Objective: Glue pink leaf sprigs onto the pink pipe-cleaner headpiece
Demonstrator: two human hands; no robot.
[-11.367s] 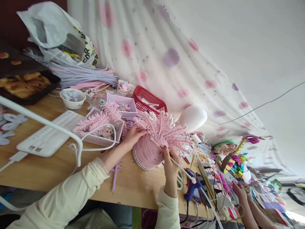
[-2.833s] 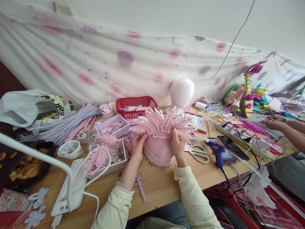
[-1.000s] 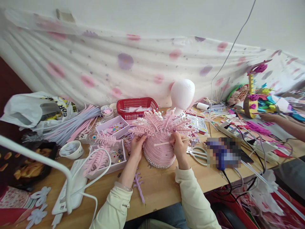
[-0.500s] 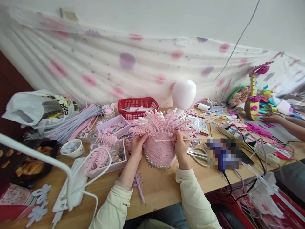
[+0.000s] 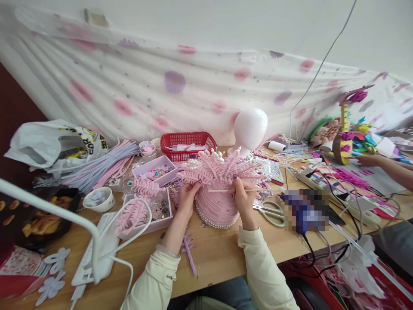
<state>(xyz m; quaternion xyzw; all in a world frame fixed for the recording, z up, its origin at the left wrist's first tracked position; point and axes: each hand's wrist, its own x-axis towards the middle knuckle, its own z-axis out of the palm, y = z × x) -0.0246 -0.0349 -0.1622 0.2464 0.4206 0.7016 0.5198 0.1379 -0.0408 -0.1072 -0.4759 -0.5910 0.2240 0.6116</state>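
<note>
A pink headdress (image 5: 217, 207) stands on the table in front of me, its dome wrapped in fuzzy pink strips with pearls along the lower rim. Feather-shaped pink fronds (image 5: 206, 165) and pearl sprays fan out from its top. On its left side, my left hand (image 5: 187, 199) is closed at the edge of the fronds, thumb and fingers pinching there. My right hand (image 5: 244, 199) is closed round a thin wooden stick (image 5: 219, 190), which lies level across the front of the dome. The fingertips of both hands are partly hidden among the fronds.
Bead boxes (image 5: 166, 220) and a red basket (image 5: 189, 140) stand left and behind. A white foam head (image 5: 251, 127) rises at the back. Scissors (image 5: 272, 213), a blurred blue tool (image 5: 303, 211) and power strips (image 5: 338, 196) lie right. Another person's hand (image 5: 371, 160) works far right.
The stick and my right hand have shifted slightly left across the dome. My left hand stays at the fronds. The whole view has moved a little.
</note>
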